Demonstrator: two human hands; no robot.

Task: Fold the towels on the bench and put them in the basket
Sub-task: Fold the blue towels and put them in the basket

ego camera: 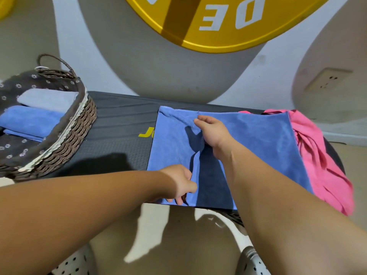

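From the head camera, a blue towel [248, 139] lies spread across the dark bench [119, 139], partly folded — a raised edge of cloth runs down its middle. The left hand [181, 183] pinches that edge at the near side of the bench, fingers closed on the fabric. The right hand [212, 133] grips the same fold toward the far side, thumb and fingers closed on the cloth near the towel's far edge. A crumpled pink towel [321, 165] sits at the right end of the bench, partly under the blue one. At the left end stands a woven basket [65, 147] with a dark flowered lining — inside it lie 2 folded towels, a grey one [47, 99] and a blue one [29, 120].
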